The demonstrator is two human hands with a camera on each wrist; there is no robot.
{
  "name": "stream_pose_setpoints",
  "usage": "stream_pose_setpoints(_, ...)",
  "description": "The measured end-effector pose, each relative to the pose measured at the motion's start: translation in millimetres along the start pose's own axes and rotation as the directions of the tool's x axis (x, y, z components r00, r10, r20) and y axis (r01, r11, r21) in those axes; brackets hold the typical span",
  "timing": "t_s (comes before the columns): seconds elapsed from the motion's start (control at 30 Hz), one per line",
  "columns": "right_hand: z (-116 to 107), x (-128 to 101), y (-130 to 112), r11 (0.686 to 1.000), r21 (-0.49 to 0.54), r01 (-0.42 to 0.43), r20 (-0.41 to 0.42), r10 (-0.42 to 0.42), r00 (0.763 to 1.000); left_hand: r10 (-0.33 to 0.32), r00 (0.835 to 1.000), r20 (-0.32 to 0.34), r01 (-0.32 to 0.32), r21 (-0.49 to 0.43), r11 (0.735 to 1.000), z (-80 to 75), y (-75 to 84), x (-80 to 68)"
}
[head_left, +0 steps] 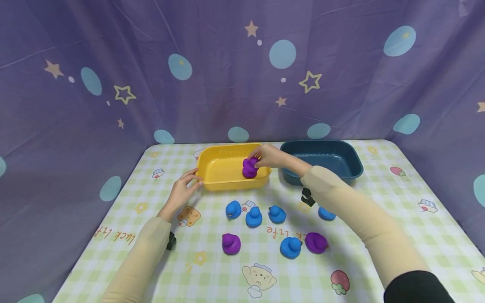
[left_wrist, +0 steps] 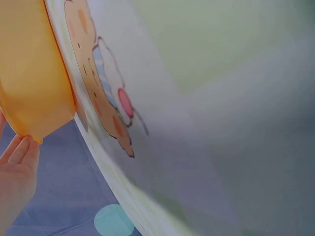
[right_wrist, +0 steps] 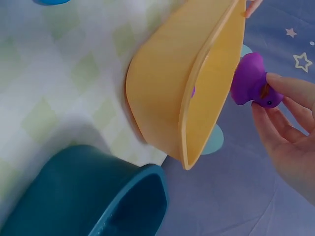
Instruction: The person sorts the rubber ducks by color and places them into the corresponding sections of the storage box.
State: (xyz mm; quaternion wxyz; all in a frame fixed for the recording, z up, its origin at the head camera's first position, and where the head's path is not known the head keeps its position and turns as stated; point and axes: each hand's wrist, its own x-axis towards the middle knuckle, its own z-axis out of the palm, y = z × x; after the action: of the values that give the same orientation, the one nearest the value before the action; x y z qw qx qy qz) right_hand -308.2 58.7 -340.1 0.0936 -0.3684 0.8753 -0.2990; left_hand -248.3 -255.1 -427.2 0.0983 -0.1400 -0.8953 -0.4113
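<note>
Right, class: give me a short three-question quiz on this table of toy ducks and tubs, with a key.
1. True or false: the right hand holds a purple duck over the yellow tub.
2. How many blue ducks lie on the tablecloth? A) three B) five C) seven
3. Fill in: the left hand touches the yellow tub's ____ end.

Key: 1 true; 2 B, counting the nearest blue duck; 3 left. The dark blue tub holds nothing visible.
</note>
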Motion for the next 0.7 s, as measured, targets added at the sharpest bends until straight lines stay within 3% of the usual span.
stream_pose_setpoints(0.2, 7, 16, 1, 0.999, -0.016, -0.037, 0.019, 0.037, 0.999, 0.002, 1.0, -0.002, -0.002, 0.003, 1.0, -0.2, -0.2, 0.2)
stream_pose_setpoints(0.4, 14, 28, 3, 1.0, -0.031, -0.004, -0.006, 0.003, 1.0, -0.009, 1.0, 0.005, 0.009, 0.012, 1.0, -0.6, 1.5, -0.6)
stream_pose_setpoints(0.7, 24, 42, 6, 0.998, 0.022, -0.06, -0.005, 0.06, 0.998, -0.009, 1.0, 0.003, 0.009, 0.004, 1.0, -0.4, 1.9, -1.0)
